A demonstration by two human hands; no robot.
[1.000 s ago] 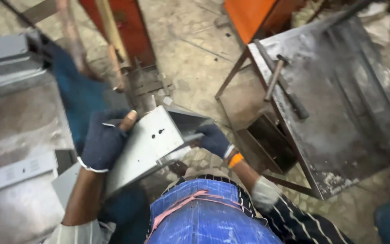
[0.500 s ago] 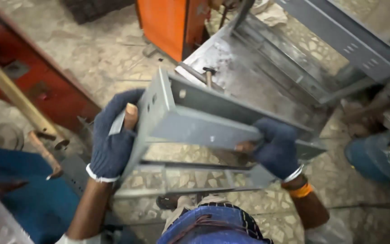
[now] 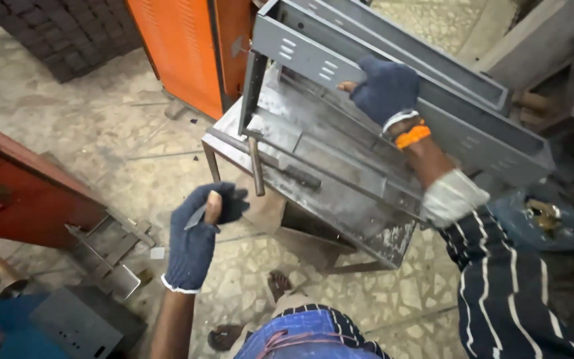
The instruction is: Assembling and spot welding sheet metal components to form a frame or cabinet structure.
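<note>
Head view: right hand closes on the far grey sheet-metal channel over the steel worktop; it looks stiff, sharp-edged, awkwardly long. Left hand pinches a small metal piece.

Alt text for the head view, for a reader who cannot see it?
The right hand grips a long grey metal channel lying over a steel work table. The gloved left hand hangs free over the tiled floor, beside an orange cabinet.

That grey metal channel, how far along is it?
Done: the grey channel is painted, slotted and resting on the steel table. In hand: the right hand grips its wall; the left hand hangs free beside the table. Left: cannot tell.
</note>
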